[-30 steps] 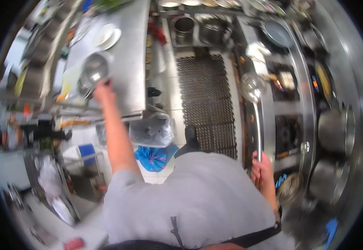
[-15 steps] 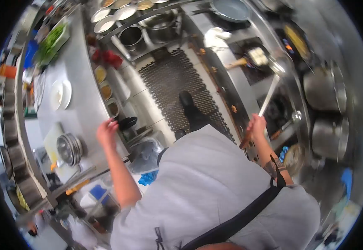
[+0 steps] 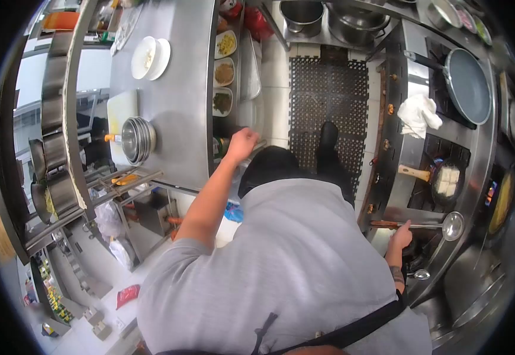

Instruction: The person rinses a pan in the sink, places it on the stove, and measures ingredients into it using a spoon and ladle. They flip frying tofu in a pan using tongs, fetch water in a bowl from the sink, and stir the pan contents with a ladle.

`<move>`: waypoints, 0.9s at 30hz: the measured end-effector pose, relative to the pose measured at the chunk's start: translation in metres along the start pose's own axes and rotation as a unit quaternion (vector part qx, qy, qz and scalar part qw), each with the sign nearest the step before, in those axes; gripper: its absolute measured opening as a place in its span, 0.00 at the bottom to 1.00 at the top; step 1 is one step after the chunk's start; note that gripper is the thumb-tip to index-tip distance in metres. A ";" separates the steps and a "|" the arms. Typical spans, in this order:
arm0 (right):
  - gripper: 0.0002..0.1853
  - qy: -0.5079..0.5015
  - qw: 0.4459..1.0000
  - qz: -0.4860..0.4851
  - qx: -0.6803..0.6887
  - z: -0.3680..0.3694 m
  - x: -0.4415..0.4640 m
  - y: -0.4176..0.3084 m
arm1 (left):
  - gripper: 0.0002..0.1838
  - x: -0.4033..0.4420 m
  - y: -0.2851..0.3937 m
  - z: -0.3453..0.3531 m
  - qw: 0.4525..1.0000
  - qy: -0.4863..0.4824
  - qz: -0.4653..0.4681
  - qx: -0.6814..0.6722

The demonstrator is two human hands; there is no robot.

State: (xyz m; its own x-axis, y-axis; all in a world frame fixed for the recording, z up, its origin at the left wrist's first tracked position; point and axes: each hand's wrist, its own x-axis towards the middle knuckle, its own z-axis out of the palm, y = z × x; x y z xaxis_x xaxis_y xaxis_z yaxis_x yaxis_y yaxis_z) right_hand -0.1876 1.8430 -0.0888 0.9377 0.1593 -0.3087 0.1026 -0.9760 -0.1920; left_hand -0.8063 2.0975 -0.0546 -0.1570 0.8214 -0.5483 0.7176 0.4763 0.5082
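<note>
My right hand (image 3: 401, 238) is at the stove, one finger stretched across the handle of a ladle (image 3: 453, 226). The ladle lies across the stove's edge, its wooden grip toward me and its metal bowl away. My hand is not wrapped round it. Beyond it, a small frying pan (image 3: 440, 199) with a wooden handle holds pale square blocks (image 3: 448, 180) over a burner. My left hand (image 3: 244, 144) hangs beside the steel counter (image 3: 180, 112), fingers curled in. Whatever it may hold is hidden. Near it are food containers (image 3: 222, 102) on a lower shelf.
A large grey frying pan (image 3: 469, 86) and a white cloth (image 3: 418, 116) are on the stove to the right. Plates (image 3: 160, 59) and stacked metal bowls (image 3: 138, 141) stand on the left counter. A perforated black mat (image 3: 308, 94) covers the floor ahead.
The ladle has gone from being gripped upright over the stove to lying across it, and my right hand has loosened. The view has turned; my left hand has come nearer my body.
</note>
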 end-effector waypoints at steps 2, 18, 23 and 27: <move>0.23 0.047 0.995 -0.067 -0.061 -0.024 -0.015 -0.008 | 0.16 0.013 -0.010 0.011 0.998 0.040 -0.013 -0.043; 0.20 -0.477 0.849 -0.226 0.004 0.140 -0.200 -0.223 | 0.08 0.248 -0.048 0.019 0.876 0.292 -0.037 -0.383; 0.20 -0.496 0.849 -0.181 -0.015 0.171 -0.209 -0.239 | 0.16 0.334 -0.069 -0.025 0.824 0.535 -0.059 -0.178; 0.20 -0.444 0.848 -0.282 -0.058 0.169 -0.210 -0.249 | 0.21 0.407 -0.131 -0.054 0.812 0.568 -0.038 -0.128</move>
State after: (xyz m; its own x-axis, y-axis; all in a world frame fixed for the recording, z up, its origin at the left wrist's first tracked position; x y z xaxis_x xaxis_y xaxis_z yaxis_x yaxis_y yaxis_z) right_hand -0.4662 2.0776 -0.1337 0.1130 0.6043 -0.7887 0.5325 -0.7070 -0.4653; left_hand -1.0008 2.3863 -0.3085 -0.8227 0.4775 0.3085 0.5356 0.4688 0.7024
